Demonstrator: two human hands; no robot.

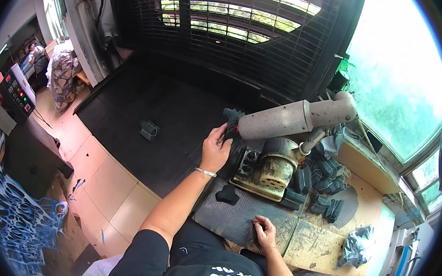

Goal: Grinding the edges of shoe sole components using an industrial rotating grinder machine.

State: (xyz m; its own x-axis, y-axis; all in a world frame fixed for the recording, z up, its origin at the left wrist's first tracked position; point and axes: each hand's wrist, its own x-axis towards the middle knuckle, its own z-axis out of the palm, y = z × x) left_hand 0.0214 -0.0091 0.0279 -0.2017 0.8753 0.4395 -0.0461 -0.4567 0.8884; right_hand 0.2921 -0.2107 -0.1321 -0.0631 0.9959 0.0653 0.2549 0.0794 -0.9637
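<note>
My left hand is raised beyond the board, its fingers closed on a dark fabric piece. It keeps that piece at the left end of a speckled grey cylinder, where a small red glow shows. The cylinder is mounted over a grimy, cream-coloured machine body. My right hand rests on the worn dark board with its fingers loosely bent and nothing visible in them. Between my hands, a small black flat piece lies on the board.
Several dark padded fabric pieces are heaped right of the machine, near a clear plastic bag. A single dark piece lies on the black surface ahead. A slatted metal grille stands behind; a control panel is at far left.
</note>
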